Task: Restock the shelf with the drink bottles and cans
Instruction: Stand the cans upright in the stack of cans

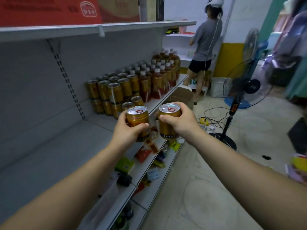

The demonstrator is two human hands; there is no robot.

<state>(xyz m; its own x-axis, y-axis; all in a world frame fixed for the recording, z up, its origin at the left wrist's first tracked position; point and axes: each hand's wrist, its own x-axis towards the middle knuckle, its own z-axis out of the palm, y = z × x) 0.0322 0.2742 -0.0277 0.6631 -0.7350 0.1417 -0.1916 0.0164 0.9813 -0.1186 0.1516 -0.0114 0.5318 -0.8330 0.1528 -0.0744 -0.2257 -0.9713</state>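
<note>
Left hand is wrapped round the left can, right hand round the right can, fingers curled tight on both. The cans are upright and side by side, near the shelf's front edge. Farther along sit stacked cans, then bottles. A fan stands on the floor at far right.

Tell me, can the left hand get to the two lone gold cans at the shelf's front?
Probably yes. The left hand is just short of the two lone cans, with nothing between them. But its fingers are curled round a gold can, so it could set that beside them, not grab one.
</note>
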